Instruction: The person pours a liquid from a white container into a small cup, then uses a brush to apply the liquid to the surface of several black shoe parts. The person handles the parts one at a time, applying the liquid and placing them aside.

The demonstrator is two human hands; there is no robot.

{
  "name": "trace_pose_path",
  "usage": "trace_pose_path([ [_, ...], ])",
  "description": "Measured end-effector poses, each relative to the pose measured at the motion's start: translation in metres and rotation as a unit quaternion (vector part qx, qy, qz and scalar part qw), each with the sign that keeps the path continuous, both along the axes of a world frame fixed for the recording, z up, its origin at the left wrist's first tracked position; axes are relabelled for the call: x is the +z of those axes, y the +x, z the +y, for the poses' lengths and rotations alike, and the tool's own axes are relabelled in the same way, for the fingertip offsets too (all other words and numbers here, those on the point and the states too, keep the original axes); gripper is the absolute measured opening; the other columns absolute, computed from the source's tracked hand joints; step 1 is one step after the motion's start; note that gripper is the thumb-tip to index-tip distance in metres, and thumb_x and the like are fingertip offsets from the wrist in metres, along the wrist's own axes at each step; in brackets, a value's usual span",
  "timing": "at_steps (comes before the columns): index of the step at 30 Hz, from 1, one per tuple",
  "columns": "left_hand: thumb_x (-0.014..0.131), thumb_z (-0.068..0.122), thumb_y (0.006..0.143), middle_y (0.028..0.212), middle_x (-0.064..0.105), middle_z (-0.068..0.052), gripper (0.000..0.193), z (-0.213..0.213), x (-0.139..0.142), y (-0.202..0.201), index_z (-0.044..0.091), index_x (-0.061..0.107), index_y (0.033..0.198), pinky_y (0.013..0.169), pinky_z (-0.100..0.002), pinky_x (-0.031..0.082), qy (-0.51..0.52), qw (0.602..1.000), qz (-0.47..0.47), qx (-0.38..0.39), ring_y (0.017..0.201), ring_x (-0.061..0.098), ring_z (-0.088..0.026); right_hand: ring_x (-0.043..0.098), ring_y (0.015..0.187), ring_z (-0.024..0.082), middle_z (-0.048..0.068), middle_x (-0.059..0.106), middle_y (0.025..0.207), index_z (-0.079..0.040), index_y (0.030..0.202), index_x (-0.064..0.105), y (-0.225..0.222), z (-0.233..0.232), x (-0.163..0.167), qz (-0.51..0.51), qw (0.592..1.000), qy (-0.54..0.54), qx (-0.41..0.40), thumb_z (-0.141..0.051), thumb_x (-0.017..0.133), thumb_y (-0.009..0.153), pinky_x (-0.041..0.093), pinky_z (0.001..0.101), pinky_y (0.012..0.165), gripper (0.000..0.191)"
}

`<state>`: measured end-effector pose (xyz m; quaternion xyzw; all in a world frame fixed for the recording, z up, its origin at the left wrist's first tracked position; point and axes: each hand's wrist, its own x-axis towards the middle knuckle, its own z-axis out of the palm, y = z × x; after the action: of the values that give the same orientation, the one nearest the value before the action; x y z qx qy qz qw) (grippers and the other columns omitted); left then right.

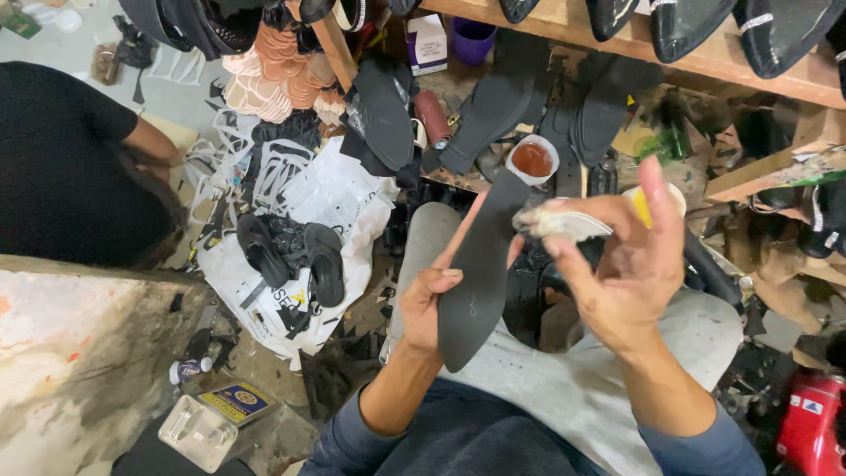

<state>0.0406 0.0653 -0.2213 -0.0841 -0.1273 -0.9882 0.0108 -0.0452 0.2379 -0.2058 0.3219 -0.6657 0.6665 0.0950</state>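
My left hand (pixel 429 295) grips a long black shoe insole (pixel 480 273), held upright over my lap with its pointed end down. My right hand (pixel 630 260) holds a pale, glue-stained brush or rag (pixel 564 220) against the upper right edge of the insole, fingers spread and one finger pointing up. Just beyond the insole's top stands a small white cup of reddish-brown glue (pixel 532 160). A yellow-filled cup (pixel 643 204) sits partly hidden behind my right hand.
A person in a black shirt (pixel 66 167) sits at the left. A white plastic bag (pixel 308 229) with black sandals (pixel 295 256) lies on the floor. Black soles (pixel 493 106) and a wooden shelf (pixel 723 62) of shoes are ahead. A red object (pixel 811 423) is at lower right.
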Motion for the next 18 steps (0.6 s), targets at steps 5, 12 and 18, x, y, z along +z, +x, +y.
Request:
trace_pose_path([
  [5, 0.052, 0.015, 0.085, 0.167, 0.034, -0.014, 0.096, 0.009, 0.012, 0.008, -0.003, 0.011, 0.169, 0.125, -0.031, 0.031, -0.053, 0.998, -0.024, -0.034, 0.149, 0.042, -0.02, 0.069, 0.102, 0.024, 0.02, 0.071, 0.113, -0.014, 0.168, 0.016, 0.019, -0.005, 0.017, 0.078, 0.995, 0.053, 0.01, 0.016, 0.077, 0.09, 0.054, 0.0329, 0.095, 0.104],
  [12, 0.053, 0.014, 0.085, 0.16, 0.039, -0.014, 0.101, 0.014, 0.014, 0.022, 0.001, 0.011, 0.176, 0.121, -0.029, 0.034, -0.053, 0.997, 0.004, -0.05, 0.132, 0.049, -0.017, 0.07, 0.097, 0.026, 0.02, 0.071, 0.116, -0.017, 0.166, 0.017, 0.029, -0.005, 0.026, 0.174, 0.978, 0.095, -0.059, 0.015, 0.077, 0.092, 0.055, 0.034, 0.09, 0.101],
  [18, 0.053, 0.014, 0.079, 0.158, 0.041, -0.017, 0.102, 0.014, 0.014, 0.025, 0.001, 0.011, 0.17, 0.124, -0.03, 0.035, -0.071, 0.996, -0.006, -0.051, 0.141, 0.05, -0.02, 0.069, 0.092, 0.023, 0.017, 0.073, 0.107, -0.017, 0.164, 0.012, 0.025, 0.001, 0.03, 0.245, 0.964, 0.098, 0.023, 0.009, 0.081, 0.085, 0.052, 0.0361, 0.082, 0.108],
])
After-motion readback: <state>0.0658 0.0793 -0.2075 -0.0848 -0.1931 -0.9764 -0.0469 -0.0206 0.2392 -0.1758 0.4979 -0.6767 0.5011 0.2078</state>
